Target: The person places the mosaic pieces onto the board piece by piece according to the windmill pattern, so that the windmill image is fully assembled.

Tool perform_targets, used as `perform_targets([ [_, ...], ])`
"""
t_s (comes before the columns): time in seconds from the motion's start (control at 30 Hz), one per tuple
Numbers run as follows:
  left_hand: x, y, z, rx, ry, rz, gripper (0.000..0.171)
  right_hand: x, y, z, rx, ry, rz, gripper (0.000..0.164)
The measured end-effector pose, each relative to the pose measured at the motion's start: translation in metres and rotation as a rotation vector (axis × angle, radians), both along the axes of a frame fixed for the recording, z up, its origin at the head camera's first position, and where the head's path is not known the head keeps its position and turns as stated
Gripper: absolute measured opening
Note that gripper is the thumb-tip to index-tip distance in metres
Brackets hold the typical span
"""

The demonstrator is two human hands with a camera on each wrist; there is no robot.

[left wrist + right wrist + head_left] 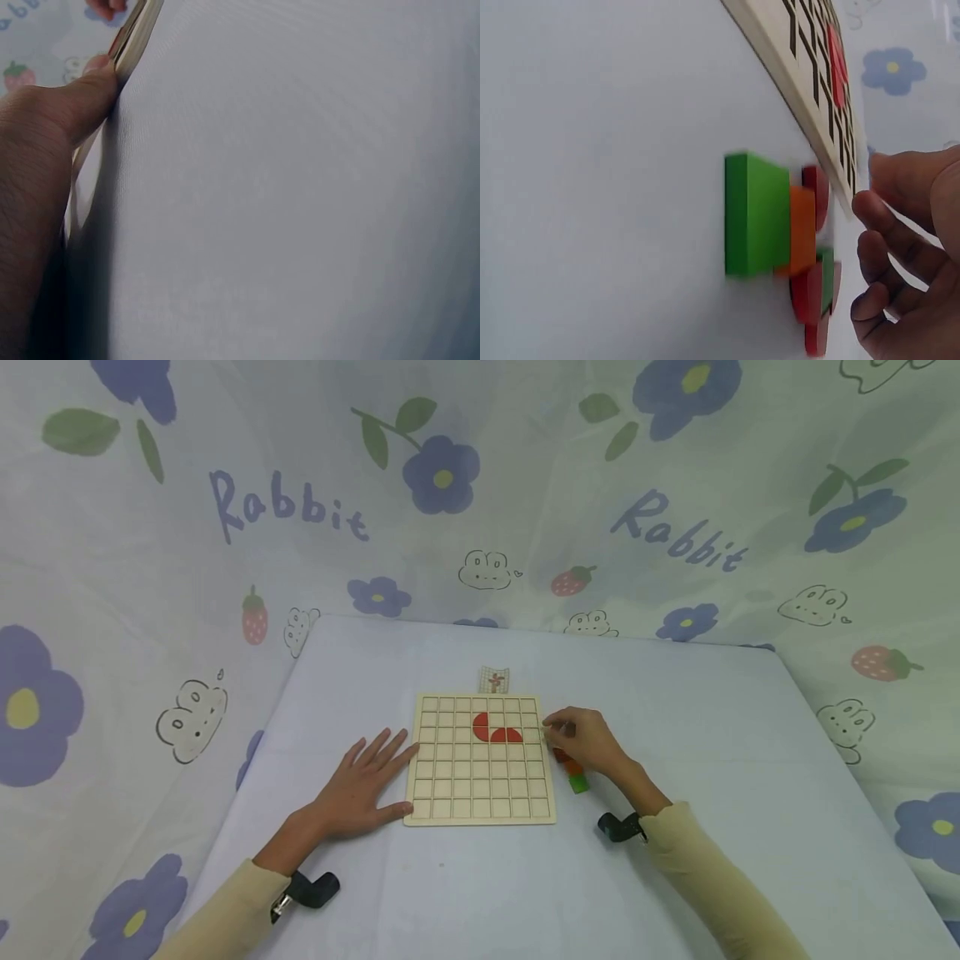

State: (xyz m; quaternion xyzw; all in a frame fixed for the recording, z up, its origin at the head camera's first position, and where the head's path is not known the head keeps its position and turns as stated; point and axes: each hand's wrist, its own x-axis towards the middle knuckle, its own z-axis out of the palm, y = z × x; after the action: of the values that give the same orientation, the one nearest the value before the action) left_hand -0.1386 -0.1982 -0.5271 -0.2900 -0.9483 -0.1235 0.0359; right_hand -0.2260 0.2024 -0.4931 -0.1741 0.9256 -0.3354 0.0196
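A pale wooden grid board [453, 789] lies flat with several red rounded pieces [513, 736] in its upper-middle squares. My left hand [362, 789] is spread at its left side; the fingertips meet that edge and the thumb [94, 94] touches the lower left corner. Over the board's right edge, my right hand [588, 741] has loosely bent fingers, thumb and index tips close together, and nothing shows between them. Just below it on the cloth sit loose blocks: a green square block [757, 216], an orange block [802, 229] and several red and green pieces [808, 294].
Behind the board's top edge stands a small pattern card [494, 680] with a red figure on a grid. The table has a white cloth [480, 893], and a curtain [525, 460] printed with flowers and rabbits rises around it. Both wrists carry black cameras [618, 827].
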Motion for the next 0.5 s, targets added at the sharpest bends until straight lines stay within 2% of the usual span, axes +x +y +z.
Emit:
perform_targets([
  [0.2,0.000,0.000,0.000,-0.001,0.005,-0.002,0.088,0.003,0.018,0.005,0.051,-0.073,-0.038,0.022],
  [0.5,0.000,0.000,-0.001,0.001,-0.003,-0.001,0.088,0.010,0.044,0.006,0.122,-0.013,-0.036,0.021],
])
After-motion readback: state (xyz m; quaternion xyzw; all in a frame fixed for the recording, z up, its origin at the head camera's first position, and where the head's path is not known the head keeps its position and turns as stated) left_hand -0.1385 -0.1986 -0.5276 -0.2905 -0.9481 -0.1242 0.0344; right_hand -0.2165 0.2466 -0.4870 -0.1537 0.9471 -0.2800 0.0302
